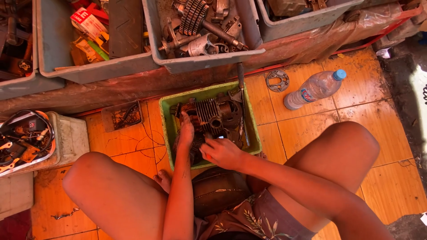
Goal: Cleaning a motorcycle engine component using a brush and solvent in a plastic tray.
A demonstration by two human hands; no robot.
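A greasy engine block (213, 116) with cooling fins lies in a green plastic tray (251, 120) on the orange tiled floor, between my bare knees. My left hand (186, 132) rests on the block's left side, fingers curled over the metal. My right hand (221, 152) is at the tray's near edge, fingers closed around a small part that I cannot make out. A long screwdriver (241, 95) leans against the tray's right side.
Grey bins (202, 62) of gears, shafts and spare parts line a shelf ahead. A plastic water bottle (314, 90) and a flat gasket (277, 80) lie on the floor to the right. A small tray of screws (122, 116) and a white box (71, 140) stand on the left.
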